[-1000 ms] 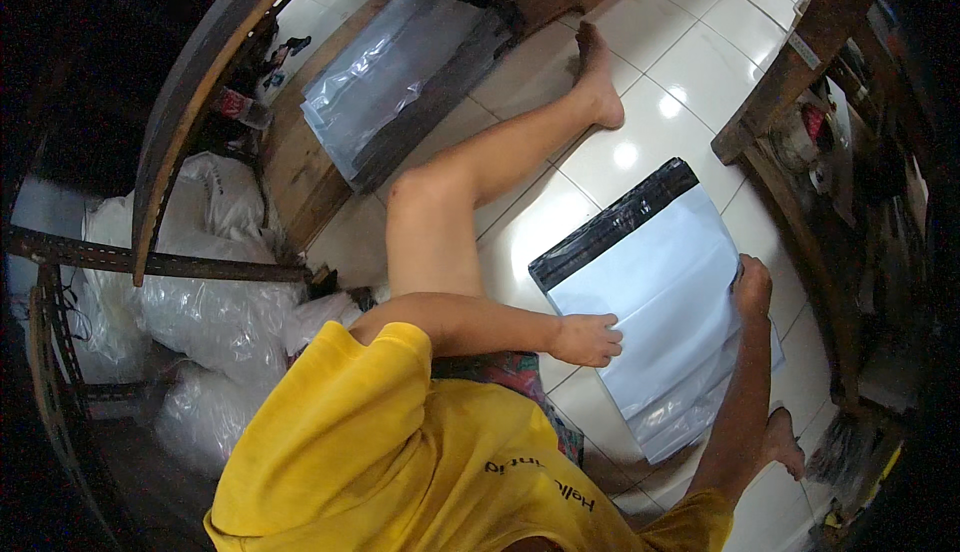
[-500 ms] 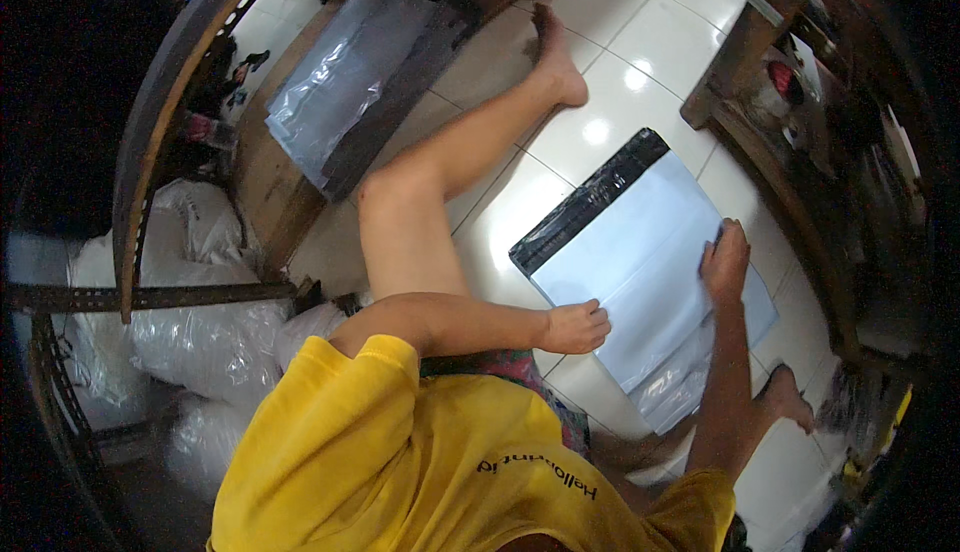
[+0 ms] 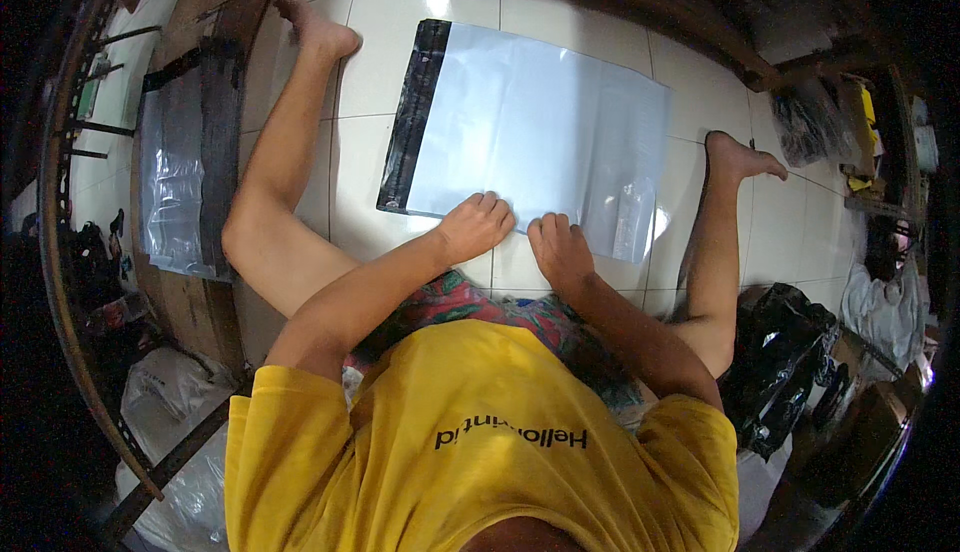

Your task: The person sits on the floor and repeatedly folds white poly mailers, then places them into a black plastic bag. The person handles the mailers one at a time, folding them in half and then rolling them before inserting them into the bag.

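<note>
White tiles cover the floor [image 3: 380, 42], and a person in a yellow shirt [image 3: 470, 432] sits on them with legs spread wide. Far to the left, a wooden board [image 3: 225, 72] lies along the edge of the tiles, and a stack of grey plastic bags [image 3: 175, 182] rests on it. Next comes the left leg [image 3: 285, 152], stretched out with its foot near the top. Between the two legs lies a big pale grey plastic mailing bag [image 3: 540, 122], flat on the floor. Its left edge is a black strip [image 3: 410, 122]. There is bare tile between that strip and the left leg, so there is some room there. The left hand [image 3: 475, 227] presses down on the near edge of the bag with its fingers curled under, and it grips nothing. Just beside it, the right hand [image 3: 560, 247] lies flat and open on the same near edge. The two hands are close but not touching. The far edge of the bag comes near a dark wooden bench [image 3: 620, 2]. The right edge of the bag comes close to the right leg [image 3: 715, 232], so there is little room on that side. A black plastic bag [image 3: 785, 352] sits past that leg.
</note>
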Tool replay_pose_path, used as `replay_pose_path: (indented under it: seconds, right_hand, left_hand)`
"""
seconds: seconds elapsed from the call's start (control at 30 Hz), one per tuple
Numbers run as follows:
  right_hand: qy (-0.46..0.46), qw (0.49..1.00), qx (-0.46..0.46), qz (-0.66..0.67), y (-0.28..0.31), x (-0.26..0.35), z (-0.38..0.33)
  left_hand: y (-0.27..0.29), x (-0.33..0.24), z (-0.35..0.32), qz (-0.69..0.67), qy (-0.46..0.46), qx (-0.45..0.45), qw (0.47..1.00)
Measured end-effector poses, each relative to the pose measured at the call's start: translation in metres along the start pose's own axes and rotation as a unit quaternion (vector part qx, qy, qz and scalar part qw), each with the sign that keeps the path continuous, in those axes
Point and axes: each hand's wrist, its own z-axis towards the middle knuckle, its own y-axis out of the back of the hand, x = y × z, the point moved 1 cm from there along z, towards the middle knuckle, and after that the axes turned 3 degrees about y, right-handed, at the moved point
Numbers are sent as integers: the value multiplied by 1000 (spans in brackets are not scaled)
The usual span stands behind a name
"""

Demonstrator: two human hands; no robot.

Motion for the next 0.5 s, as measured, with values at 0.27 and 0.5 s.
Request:
replay_pose_path:
  seconds: [0.27, 0.5]
  right_hand:
    - [38, 997, -46, 41, -10, -18, -1]
    - [42, 997, -17, 64, -1, -26, 0]
  left_hand:
    - [12, 0, -9, -33, 36, -34, 998]
    - [13, 22, -24, -25, 77, 5, 997]
